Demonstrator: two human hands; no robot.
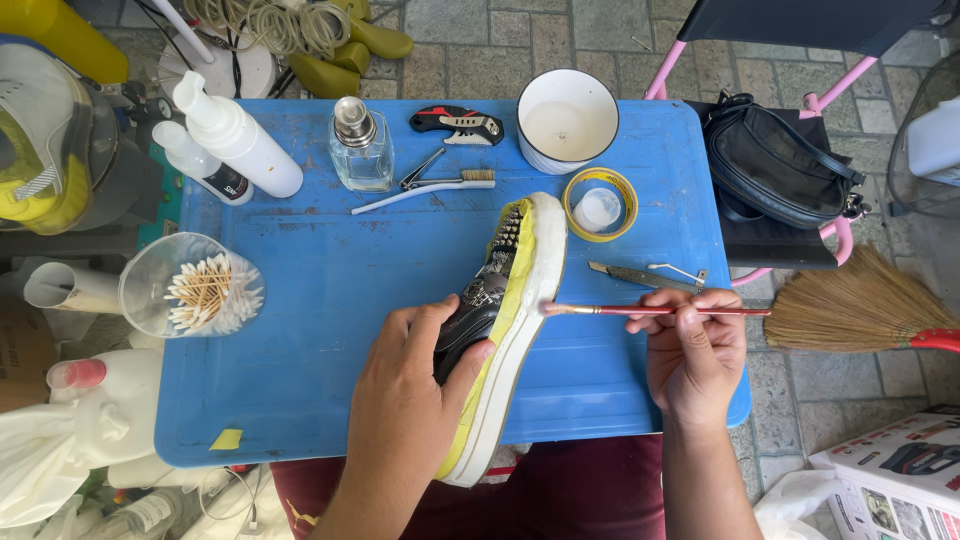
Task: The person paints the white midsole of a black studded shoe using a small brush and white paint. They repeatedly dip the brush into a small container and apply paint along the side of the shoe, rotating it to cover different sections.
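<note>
My left hand grips a black sneaker by its upper, holding it on its side over the blue table. Yellow tape lines the shoe above its white sole. My right hand holds a thin red-handled paintbrush whose tip touches the white sole edge. A white cup of white liquid stands at the table's far side.
On the table lie a yellow tape roll, metal tweezers, a toothbrush, a utility knife, a glass bottle, two white bottles and a cup of cotton swabs. A black bag and a broom sit to the right.
</note>
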